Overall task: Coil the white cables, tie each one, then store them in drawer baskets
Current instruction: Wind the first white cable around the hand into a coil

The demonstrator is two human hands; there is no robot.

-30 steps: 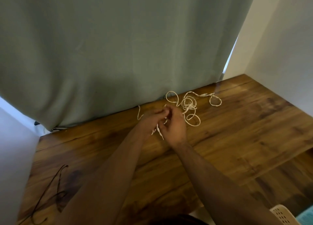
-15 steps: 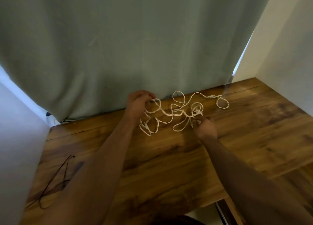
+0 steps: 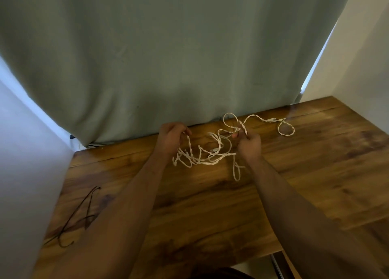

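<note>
Now, left hand: fingers curled round a white cable strand.
Right hand: pinches cable; tangle hangs between both hands' fingers.

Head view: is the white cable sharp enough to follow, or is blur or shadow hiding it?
Head view: dim, slightly soft; the white cable stands out against the dark wooden table, traceable between left hand and right hand; daylight glares beside the curtain edges.

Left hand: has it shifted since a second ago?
Yes. The left hand, gripping the white cable, has moved left and back toward the hem of the curtain, away from the right hand.
</note>
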